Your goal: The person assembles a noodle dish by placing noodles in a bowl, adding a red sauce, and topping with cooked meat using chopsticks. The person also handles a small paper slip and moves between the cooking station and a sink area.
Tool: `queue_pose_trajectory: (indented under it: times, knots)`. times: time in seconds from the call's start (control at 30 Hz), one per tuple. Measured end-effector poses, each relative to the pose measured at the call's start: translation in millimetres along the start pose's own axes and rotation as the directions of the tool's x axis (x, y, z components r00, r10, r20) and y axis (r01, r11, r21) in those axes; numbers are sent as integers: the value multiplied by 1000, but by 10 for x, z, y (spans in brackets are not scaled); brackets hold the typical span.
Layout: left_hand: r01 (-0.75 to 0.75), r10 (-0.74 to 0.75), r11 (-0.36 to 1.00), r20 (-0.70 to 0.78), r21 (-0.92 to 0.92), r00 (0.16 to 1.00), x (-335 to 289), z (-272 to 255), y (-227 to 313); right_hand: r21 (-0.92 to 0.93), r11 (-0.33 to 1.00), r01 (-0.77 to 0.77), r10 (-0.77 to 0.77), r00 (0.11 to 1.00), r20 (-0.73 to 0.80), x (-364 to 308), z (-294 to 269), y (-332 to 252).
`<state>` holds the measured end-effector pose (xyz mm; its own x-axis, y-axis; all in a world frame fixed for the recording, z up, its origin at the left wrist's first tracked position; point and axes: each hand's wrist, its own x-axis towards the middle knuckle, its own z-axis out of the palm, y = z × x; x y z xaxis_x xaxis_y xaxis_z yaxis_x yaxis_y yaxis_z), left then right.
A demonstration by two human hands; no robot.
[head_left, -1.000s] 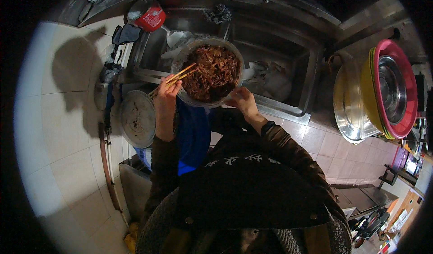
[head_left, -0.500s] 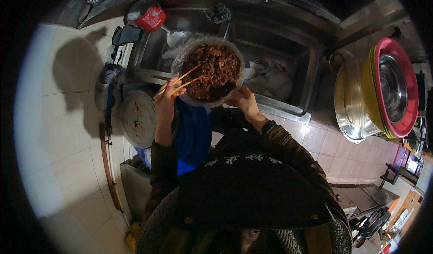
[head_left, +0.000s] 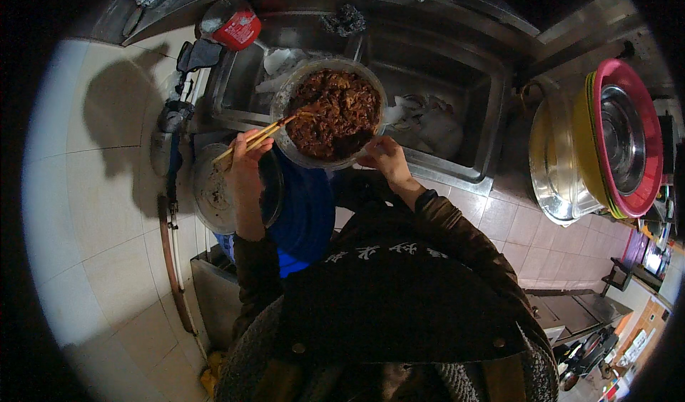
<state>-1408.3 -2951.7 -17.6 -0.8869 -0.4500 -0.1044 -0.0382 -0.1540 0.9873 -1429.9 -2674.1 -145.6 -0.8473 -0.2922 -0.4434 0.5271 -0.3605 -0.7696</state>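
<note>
A round, clear bowl (head_left: 280, 101) full of dark brown, glossy shredded food (head_left: 339, 116) is held at the front of a steel sink. My left hand (head_left: 247, 165) is closed around a pair of wooden chopsticks (head_left: 270, 129). Their tips meet at the left side of the food, by a reddish-brown strand; whether they pinch it I cannot tell. With its fingers on the lower right rim, my right hand (head_left: 389, 162) grips the bowl.
Behind the bowl is a two-basin steel sink (head_left: 464, 172) with whitish items in both basins. A metal scourer (head_left: 344, 21) and a red-labelled tub (head_left: 237, 31) sit along it. Below left are a round lid (head_left: 211, 195) and a blue bucket (head_left: 307, 209); stacked basins (head_left: 606, 73) stand right.
My left hand has moved left and slightly down, drawing the chopsticks back toward the bowl's left rim. Their tips have come together. My right hand and the bowl have hardly moved.
</note>
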Motion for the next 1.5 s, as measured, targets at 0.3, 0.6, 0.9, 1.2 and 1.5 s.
queue_pose_trajectory:
  times: [0.3,0.6,0.9,1.2,1.5]
  knots:
    - [44,-44,999,11,-26,999,24,9,33,16,1000,14,-14,1000,18,-15,4,-3]
    - [5,-17,996,136,85,991,99,264,-457,-17,1000,23,-23,999,31,-5,-23,11]
    - [181,-156,937,107,-298,982,180,56,-915,-51,999,-12,13,1000,3,21,-17,-5]
    - [99,-60,983,243,-152,968,267,-113,-896,-31,999,-29,28,999,-32,-27,31,-69]
    - [182,-130,892,153,-413,980,373,-95,-53,-14,1000,3,-3,1000,-1,-27,-14,-25]
